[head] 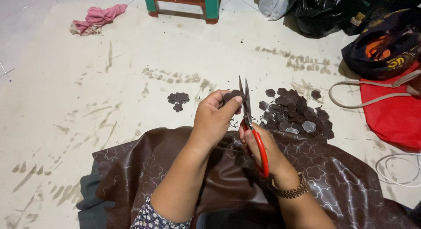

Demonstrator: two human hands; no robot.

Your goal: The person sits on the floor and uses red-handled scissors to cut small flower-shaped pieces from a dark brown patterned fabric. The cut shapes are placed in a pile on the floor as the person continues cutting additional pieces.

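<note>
Brown, glossy patterned fabric is spread over the person's lap at the near edge of the floor mat, and both hands are up above it. The left hand has its grip closed on a small dark flower-shaped cutout, pinched between thumb and fingertips. Right beside it, the right hand is wrapped firmly around the red-handled scissors, blades pointing up and almost together, touching the edge of that cutout. A gold watch sits on the right wrist. Just beyond the hands, toward the right side of the mat, lies a heap of cut flower pieces; a smaller cluster sits to the left of it. Far left corner, a pink cloth. At the far edge, a green stool. On the right edge, a red bag with black bags behind
</note>
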